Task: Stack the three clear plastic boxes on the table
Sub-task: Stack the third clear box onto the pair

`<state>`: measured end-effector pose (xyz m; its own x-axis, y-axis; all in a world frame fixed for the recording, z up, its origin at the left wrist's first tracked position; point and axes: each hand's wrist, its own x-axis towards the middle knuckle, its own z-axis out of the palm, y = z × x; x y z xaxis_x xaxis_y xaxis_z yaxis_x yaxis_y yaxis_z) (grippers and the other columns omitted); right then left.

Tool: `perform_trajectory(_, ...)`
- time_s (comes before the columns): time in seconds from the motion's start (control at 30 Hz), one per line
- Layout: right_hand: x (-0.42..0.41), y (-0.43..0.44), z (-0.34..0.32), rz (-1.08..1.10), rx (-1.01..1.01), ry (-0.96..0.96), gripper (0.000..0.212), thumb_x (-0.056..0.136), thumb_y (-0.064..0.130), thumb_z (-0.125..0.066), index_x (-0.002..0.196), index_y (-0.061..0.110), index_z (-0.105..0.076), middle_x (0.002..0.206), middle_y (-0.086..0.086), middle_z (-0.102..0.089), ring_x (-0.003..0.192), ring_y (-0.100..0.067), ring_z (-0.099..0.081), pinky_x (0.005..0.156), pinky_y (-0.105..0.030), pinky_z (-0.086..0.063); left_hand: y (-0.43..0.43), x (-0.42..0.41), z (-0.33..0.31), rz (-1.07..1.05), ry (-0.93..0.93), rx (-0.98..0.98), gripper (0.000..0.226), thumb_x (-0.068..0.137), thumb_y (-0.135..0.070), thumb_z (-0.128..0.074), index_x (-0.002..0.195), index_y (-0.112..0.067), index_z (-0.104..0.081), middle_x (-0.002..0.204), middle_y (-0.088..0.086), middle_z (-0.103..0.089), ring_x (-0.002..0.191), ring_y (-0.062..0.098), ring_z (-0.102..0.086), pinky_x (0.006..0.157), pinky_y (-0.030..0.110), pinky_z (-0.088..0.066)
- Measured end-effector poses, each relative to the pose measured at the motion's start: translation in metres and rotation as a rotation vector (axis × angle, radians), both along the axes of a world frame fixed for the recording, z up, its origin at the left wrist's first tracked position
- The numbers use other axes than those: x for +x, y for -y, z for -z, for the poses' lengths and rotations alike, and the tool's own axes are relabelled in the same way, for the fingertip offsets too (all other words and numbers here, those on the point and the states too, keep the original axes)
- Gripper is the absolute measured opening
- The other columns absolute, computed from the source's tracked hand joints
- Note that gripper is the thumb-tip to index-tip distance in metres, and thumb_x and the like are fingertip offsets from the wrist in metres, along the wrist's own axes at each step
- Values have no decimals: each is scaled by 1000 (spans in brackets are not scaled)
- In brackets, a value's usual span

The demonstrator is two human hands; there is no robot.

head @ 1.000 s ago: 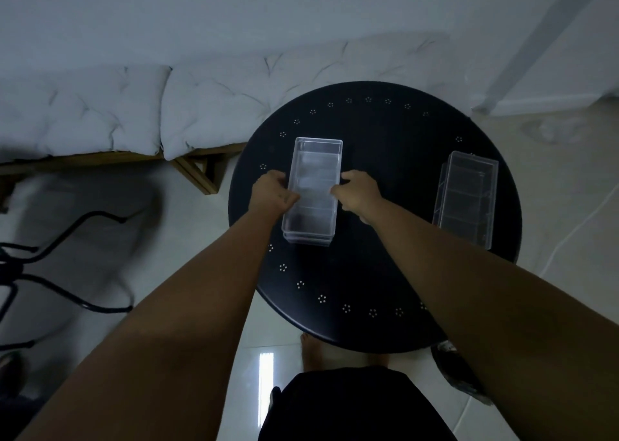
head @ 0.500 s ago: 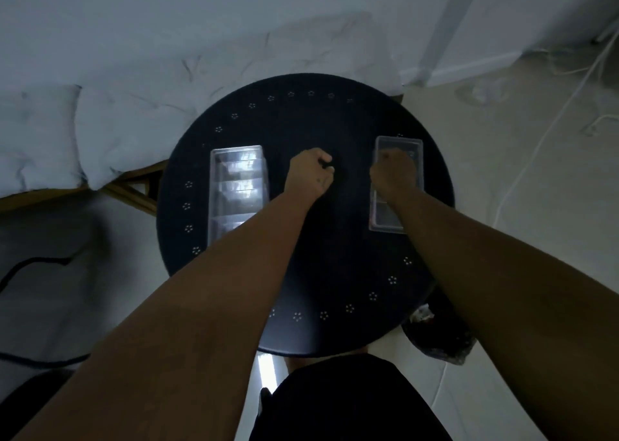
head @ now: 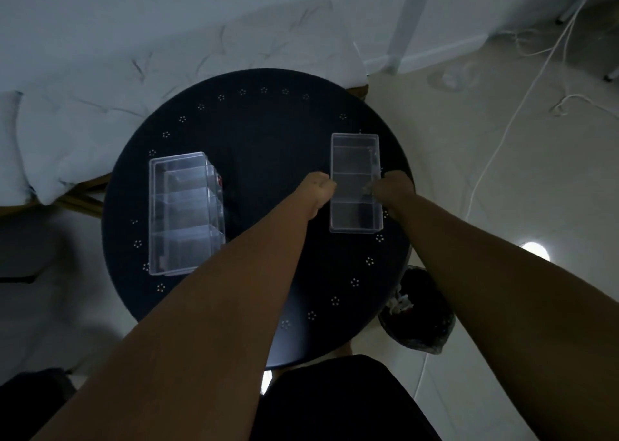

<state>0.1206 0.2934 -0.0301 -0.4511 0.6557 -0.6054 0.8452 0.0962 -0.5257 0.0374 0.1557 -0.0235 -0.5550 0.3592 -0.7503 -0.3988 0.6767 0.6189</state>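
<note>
A round black table (head: 261, 132) with small dotted flower marks around its rim fills the middle of the frame in dim light. At right of centre a single clear plastic box (head: 355, 159), long and narrow with two cross dividers, lies flat on the tabletop near the right edge. The left hand (head: 318, 191) is closed against the box's left long wall and the right hand (head: 393, 187) against its right long wall, so the box sits gripped between them about halfway along its length; the fingers are curled in tight, though I cannot tell exactly how the fingertips meet the plastic in this gloom. Well apart, at left of centre, a taller clear stack (head: 184, 212) stands on the table, looking like two of the boxes one on the other, with a tiny red spot on its right side. White tufted cushions (head: 100, 98) lie in the upper left beyond the table, white cables (head: 502, 132) trail over the pale floor at upper right, and a dark bag-lined bin (head: 420, 310) sits just under the table's lower right edge.
</note>
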Motion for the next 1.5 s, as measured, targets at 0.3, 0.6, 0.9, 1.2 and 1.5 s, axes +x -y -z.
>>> perform_trajectory(0.3, -3, -1, -8, 2, -85, -78, 25, 84, 1, -65, 105, -11, -71, 111, -29, -71, 86, -36, -66, 76, -42, -56, 2, 3, 0, -58, -2, 75, 28, 94, -3, -51, 119, 0, -64, 125, 19, -67, 110, 29, -65, 99, 41, -55)
perform_trajectory(0.6, -30, 34, -54, -35, -116, -204, 24, 83, 4, -68, 106, -2, -72, 111, -21, -72, 92, -30, -68, 88, -44, -58, 44, -12, -32, -179, -297, 100, 48, 76, -8, -79, 121, -2, -62, 121, 16, -69, 109, 28, -67, 99, 42, -55)
perform_trajectory(0.9, -71, 118, -92, -50, -236, -261, 28, 83, -3, -66, 110, -9, -69, 114, -28, -71, 105, -40, -70, 93, -53, -58, 134, -40, -74, -271, -534, -45, 44, 79, -30, -77, 114, -6, -70, 112, 12, -75, 103, 26, -70, 97, 39, -56)
perform_trajectory(1.2, -87, 196, -117, -85, -344, -341, 21, 83, -7, -66, 103, -5, -69, 106, -23, -73, 92, -34, -74, 86, -48, -62, 225, -49, -115, -423, -394, 30, 31, 81, -10, -76, 111, -2, -72, 109, 19, -74, 82, 20, -66, 83, 31, -57)
perform_trajectory(1.5, -81, 257, -113, -124, -378, -331, 26, 80, -3, -66, 105, -8, -67, 112, -28, -71, 101, -42, -72, 87, -60, -59, 283, -38, -119, -501, -295, 84, 34, 85, 1, -68, 119, 2, -66, 121, 22, -69, 101, 29, -66, 94, 40, -55)
